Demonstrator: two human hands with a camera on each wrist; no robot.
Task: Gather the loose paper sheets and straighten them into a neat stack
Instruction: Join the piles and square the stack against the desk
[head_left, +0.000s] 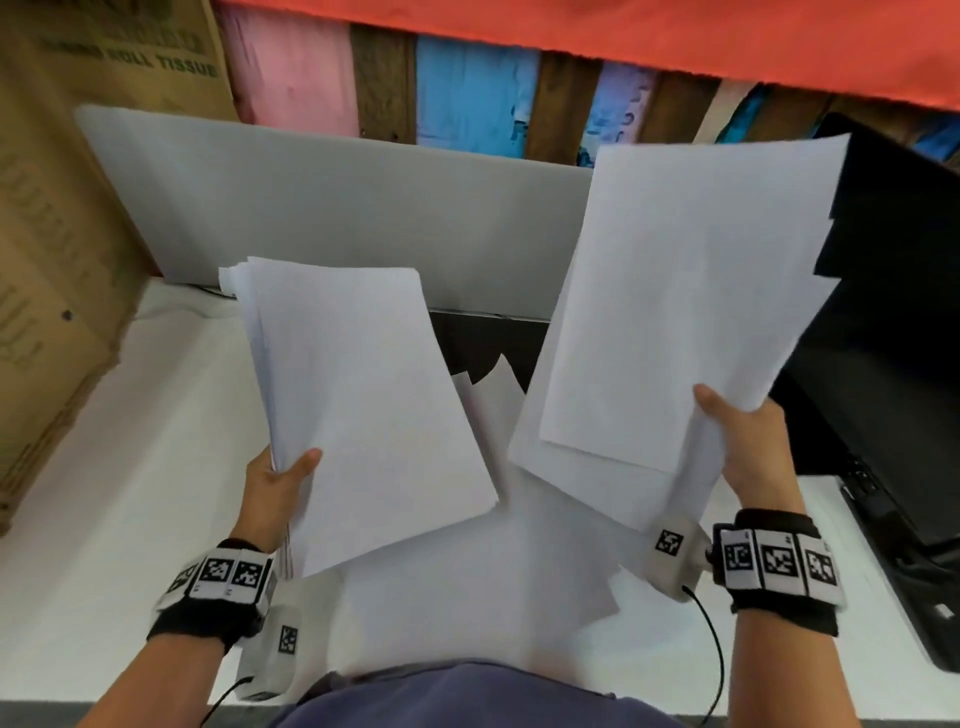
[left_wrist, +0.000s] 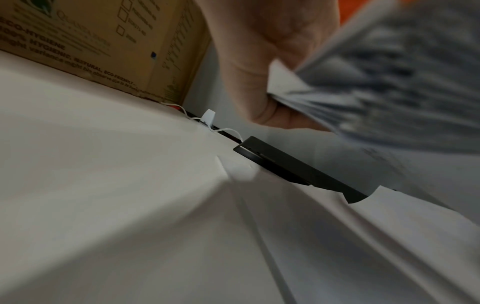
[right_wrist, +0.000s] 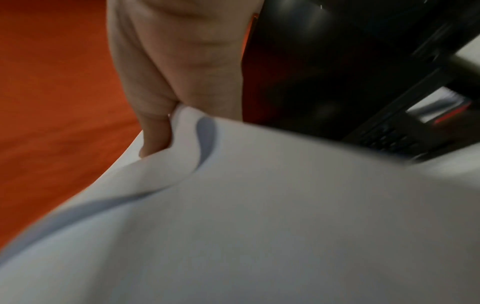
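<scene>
My left hand (head_left: 283, 475) grips a thick bundle of white sheets (head_left: 358, 410) by its near left edge, thumb on top, and holds it above the table. In the left wrist view the hand (left_wrist: 272, 82) clamps the fanned, blurred sheet edges (left_wrist: 376, 82). My right hand (head_left: 737, 436) pinches a thinner, uneven batch of sheets (head_left: 685, 312) at its near right corner, raised and tilted. The right wrist view shows fingers (right_wrist: 161, 102) curled over the bent paper (right_wrist: 259, 216). More loose sheets (head_left: 483, 587) lie on the white table (head_left: 130, 467) below both bundles.
A cardboard box (head_left: 57, 234) stands at the left. A white panel (head_left: 337, 208) runs along the back. An open black laptop (head_left: 883, 338) sits at the right. A flat black device (left_wrist: 298, 170) lies at the table's back, partly under paper, with a white cable (left_wrist: 223, 130) beside it.
</scene>
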